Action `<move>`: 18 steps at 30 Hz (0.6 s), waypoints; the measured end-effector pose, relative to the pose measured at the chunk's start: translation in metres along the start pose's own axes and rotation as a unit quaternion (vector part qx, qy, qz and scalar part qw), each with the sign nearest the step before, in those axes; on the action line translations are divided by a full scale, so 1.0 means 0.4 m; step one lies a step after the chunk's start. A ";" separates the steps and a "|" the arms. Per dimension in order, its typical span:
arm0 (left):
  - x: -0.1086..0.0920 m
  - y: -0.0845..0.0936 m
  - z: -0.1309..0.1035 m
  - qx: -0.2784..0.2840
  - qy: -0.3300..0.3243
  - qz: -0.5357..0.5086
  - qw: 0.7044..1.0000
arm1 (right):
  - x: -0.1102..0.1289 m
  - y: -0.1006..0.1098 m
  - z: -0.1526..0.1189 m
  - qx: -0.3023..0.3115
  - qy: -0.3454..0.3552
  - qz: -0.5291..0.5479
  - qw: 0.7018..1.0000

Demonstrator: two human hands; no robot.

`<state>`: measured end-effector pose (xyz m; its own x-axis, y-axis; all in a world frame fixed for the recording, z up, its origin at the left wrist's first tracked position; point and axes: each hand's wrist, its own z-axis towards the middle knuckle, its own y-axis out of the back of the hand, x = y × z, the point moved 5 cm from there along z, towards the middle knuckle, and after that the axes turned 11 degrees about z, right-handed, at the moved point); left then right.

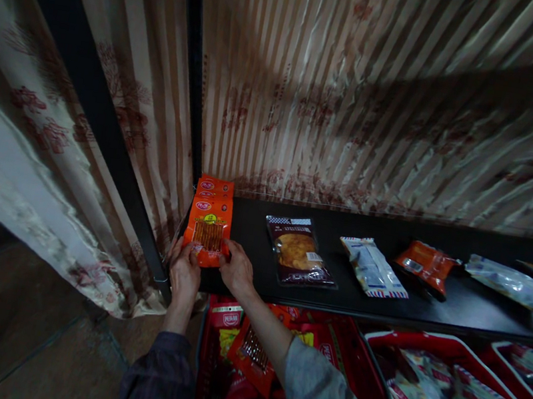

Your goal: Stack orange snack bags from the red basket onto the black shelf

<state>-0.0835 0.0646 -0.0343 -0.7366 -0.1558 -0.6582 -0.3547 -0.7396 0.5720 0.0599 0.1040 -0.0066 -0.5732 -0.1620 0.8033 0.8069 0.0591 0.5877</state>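
Note:
At the left end of the black shelf [247, 223], an orange snack packet [212, 211] with a clear window showing brown sticks lies in front of similar orange packets [215, 185]. My left hand [185, 272] grips its lower left corner between thumb and fingers. On the lower right edge, my right hand [236, 269] pinches the same packet. To the right along the shelf lies a dark brown packet [298, 252] with a round yellowish food picture.
Farther right on the shelf lie a white-and-blue packet [372, 267], an orange packet [425, 265] and a silvery packet [513, 284]. Below stand red baskets [375, 341] of snack bags. Black posts [105, 100] and a striped curtain [285, 81] border the shelf.

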 end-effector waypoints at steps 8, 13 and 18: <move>-0.007 0.009 -0.001 0.006 -0.007 0.017 1.000 | 0.001 -0.002 -0.005 0.002 -0.010 -0.010 1.000; -0.008 0.012 0.000 0.012 -0.002 0.003 1.000 | 0.003 -0.003 -0.011 -0.001 -0.012 -0.031 0.999; -0.006 0.004 -0.001 0.040 -0.004 -0.007 0.999 | 0.006 -0.004 -0.015 0.010 -0.008 -0.046 0.999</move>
<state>-0.0821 0.0636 -0.0322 -0.7354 -0.1396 -0.6631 -0.4103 -0.6869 0.5998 0.0584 0.0975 -0.0063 -0.6467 -0.1519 0.7474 0.7480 0.0654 0.6605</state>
